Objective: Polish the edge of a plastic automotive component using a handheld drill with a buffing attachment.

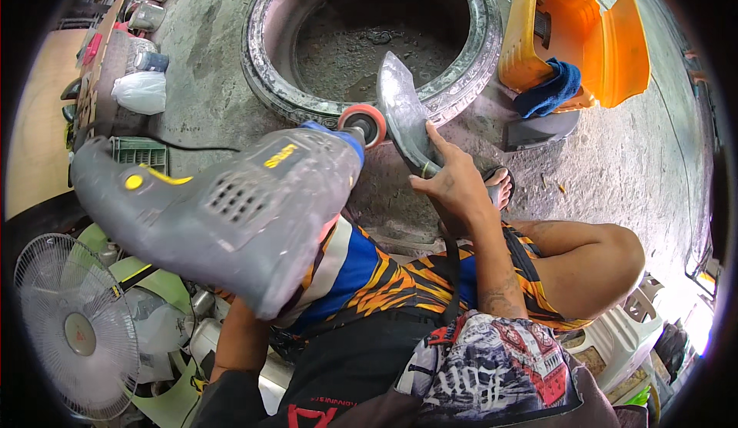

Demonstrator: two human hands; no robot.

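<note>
A grey Lotus power drill point(253, 191) fills the left middle, very near the camera. My left forearm runs up behind its housing and supports it; the hand itself is hidden there. In the chuck sits a round abrasive wheel with a red rim point(375, 125). Just right of the wheel is a curved dark rubber piece point(403, 105), its upper face pale and scuffed. Whether wheel and rubber touch is hard to tell. My right hand point(455, 183) grips the lower end of the rubber, index finger stretched along its right edge and thumb on the near side.
A large tyre point(259, 76) lies on the concrete floor ahead. At right stand a cut-open orange plastic container point(622, 53) with a blue cloth point(550, 87), and a white plastic stool point(631, 318). A fan point(78, 335), green crate point(141, 154) and plastic bag point(141, 90) are left.
</note>
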